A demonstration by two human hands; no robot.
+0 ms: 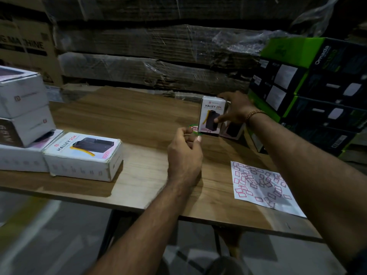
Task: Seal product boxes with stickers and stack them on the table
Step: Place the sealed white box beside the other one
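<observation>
Single head-worn view, wide-angle, looking forward and down across the wooden table [139, 120] from close range; wrapped cardboard stacks [139, 46] fill the background.

Two hands, left [183, 155] and right [235, 108]. Five white product boxes: four at the desk's left [83, 155], one upright [212, 116]. One sticker sheet [262, 185]. One round sticker [194, 128].

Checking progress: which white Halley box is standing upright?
The Halley 20K box gripped by the right hand; the stacked Halley boxes at left lie flat.
</observation>
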